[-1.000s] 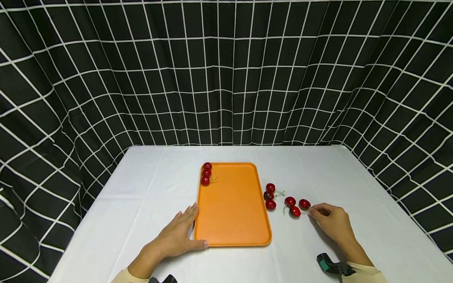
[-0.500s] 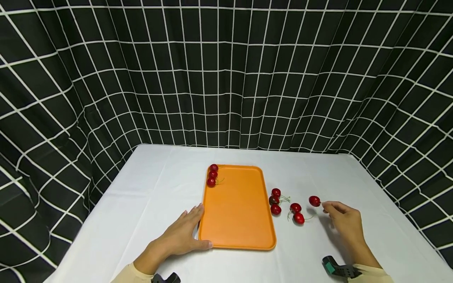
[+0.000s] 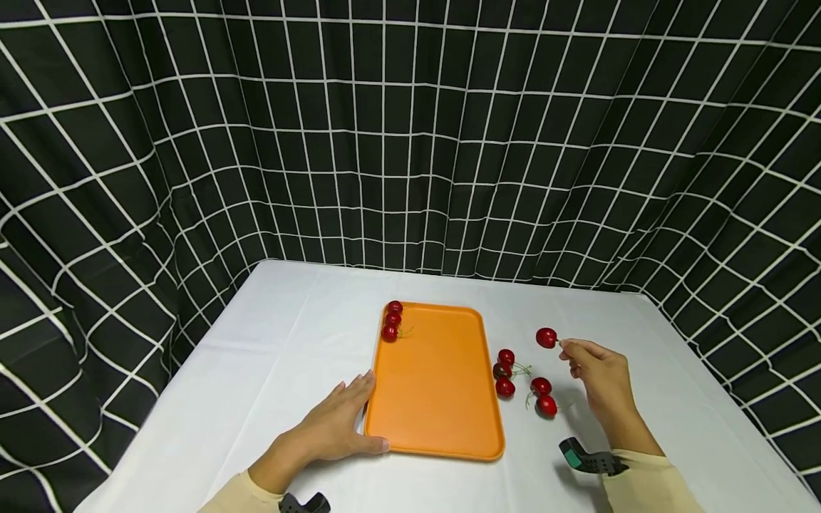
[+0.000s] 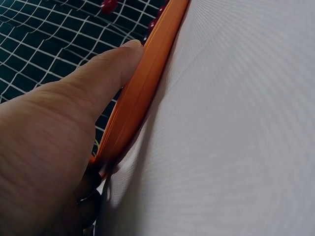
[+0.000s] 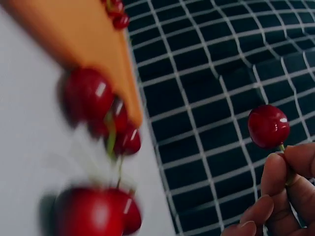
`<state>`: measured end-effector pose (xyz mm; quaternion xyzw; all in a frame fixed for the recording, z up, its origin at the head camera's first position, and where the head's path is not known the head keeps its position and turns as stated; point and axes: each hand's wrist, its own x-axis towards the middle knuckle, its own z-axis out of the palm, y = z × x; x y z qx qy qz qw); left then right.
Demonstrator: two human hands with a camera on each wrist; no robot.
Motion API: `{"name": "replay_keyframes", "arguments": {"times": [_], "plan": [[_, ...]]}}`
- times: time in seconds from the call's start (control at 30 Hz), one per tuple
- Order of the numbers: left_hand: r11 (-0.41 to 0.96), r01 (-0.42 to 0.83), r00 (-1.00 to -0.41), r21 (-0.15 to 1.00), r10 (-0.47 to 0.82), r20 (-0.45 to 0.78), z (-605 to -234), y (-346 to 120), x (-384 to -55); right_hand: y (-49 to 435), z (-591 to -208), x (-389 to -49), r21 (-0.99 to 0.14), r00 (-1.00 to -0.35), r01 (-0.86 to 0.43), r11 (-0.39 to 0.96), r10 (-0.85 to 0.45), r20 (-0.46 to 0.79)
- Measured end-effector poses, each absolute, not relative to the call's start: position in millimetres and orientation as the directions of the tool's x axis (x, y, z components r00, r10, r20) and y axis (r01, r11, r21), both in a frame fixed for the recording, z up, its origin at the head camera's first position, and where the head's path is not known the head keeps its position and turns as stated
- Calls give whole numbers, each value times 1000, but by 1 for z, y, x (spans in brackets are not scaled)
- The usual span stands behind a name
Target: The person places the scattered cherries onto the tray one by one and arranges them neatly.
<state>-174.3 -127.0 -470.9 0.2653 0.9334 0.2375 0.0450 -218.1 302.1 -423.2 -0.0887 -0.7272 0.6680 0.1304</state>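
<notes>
My right hand (image 3: pixel 601 375) pinches a red cherry (image 3: pixel 546 338) by its stem between thumb and fingertips, held up off the table. The right wrist view shows the same cherry (image 5: pixel 268 126) hanging clear of the others. Spread straight, my left hand (image 3: pixel 336 420) rests against the near left corner of an orange tray (image 3: pixel 442 385), its thumb along the front edge. In the left wrist view the thumb (image 4: pixel 106 73) touches the tray's rim (image 4: pixel 142 88). A column of three cherries (image 3: pixel 393 320) lies in the tray's far left corner.
Right of the tray, three cherries (image 3: pixel 504 372) lie in a column on the white tablecloth (image 3: pixel 308 313). Two more cherries (image 3: pixel 544 397) lie in front of my right hand's wrist side. A black curtain with a white grid (image 3: pixel 410 142) surrounds the table.
My right hand has lifted one cherry by its stem from the loose group and carried it up and away from the other two. The left hand has stayed at the tray.
</notes>
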Motion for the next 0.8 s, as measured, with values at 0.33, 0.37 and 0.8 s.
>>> {"name": "replay_keyframes", "arguments": {"times": [0.33, 0.37, 0.8], "plan": [[756, 456, -861, 469, 508, 18, -470, -125, -173, 246, -410, -254, -991, -957, -131, 38, 257, 136], [757, 456, -861, 469, 508, 18, -470, -125, -174, 245, -420, -265, -987, -958, -157, 18, 241, 157], [745, 468, -857, 476, 513, 40, -469, -126, -172, 157, -392, -265, -989, -973, -149, 15, 176, 149]]}}
